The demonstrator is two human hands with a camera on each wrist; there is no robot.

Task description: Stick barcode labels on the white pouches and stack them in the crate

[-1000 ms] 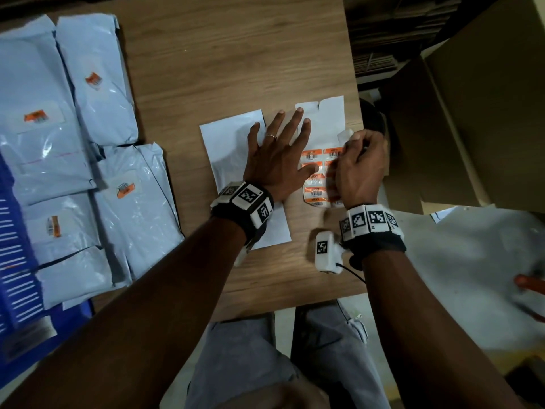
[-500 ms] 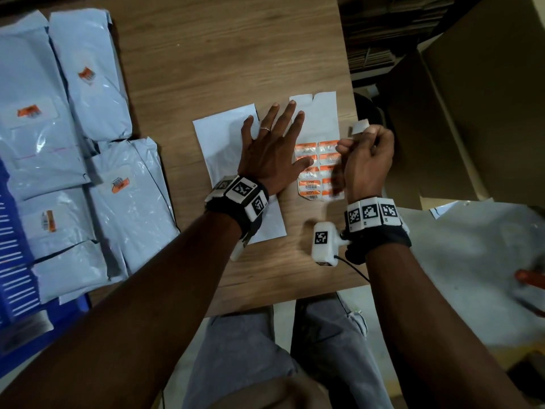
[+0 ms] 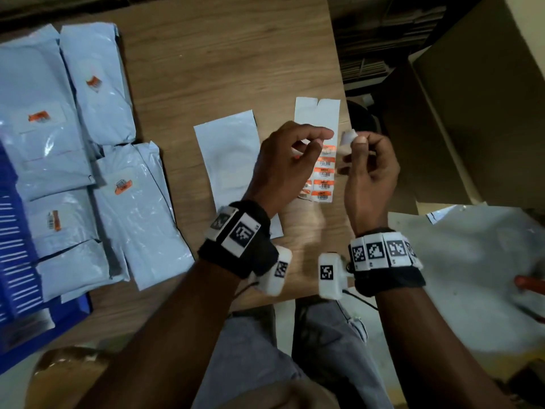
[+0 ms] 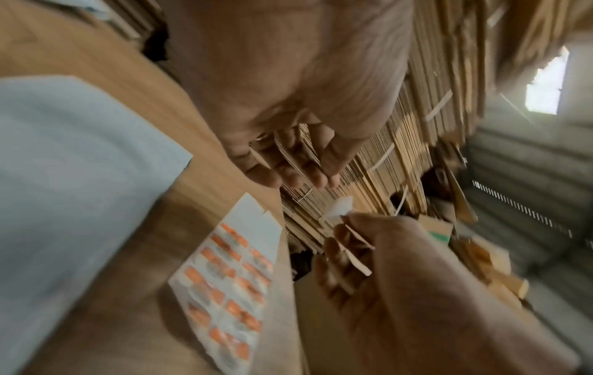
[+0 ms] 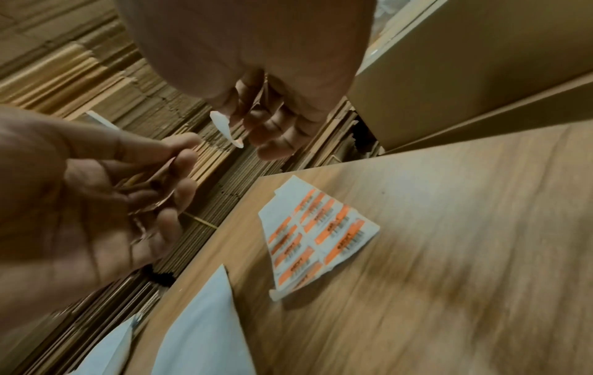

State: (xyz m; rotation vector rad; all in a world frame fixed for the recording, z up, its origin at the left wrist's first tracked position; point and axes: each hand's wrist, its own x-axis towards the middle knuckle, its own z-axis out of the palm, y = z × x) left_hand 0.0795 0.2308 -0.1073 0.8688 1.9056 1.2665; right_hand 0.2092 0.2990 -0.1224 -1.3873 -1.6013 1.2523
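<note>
A flat unlabelled white pouch (image 3: 228,160) lies mid-table. To its right lies a sheet of orange barcode labels (image 3: 324,172), also seen in the right wrist view (image 5: 317,233). My right hand (image 3: 355,143) is raised over the sheet and pinches one peeled label (image 3: 347,139), white back showing, between thumb and fingertips (image 5: 273,137). My left hand (image 3: 318,140) hovers just left of it, off the table, fingers (image 4: 289,172) loosely bent and holding nothing, index pointing at the label (image 4: 340,208). Several labelled pouches (image 3: 132,208) lie at the left.
The blue crate (image 3: 14,231) sits at the far left edge under the pouch pile. A large cardboard box (image 3: 477,113) stands beyond the table's right edge, with stacked flat cardboard behind. A white bag (image 3: 472,261) lies at lower right.
My left hand has lifted off the pouch and sheet and moved toward the right hand. My right hand has peeled a label off the sheet and raised it.
</note>
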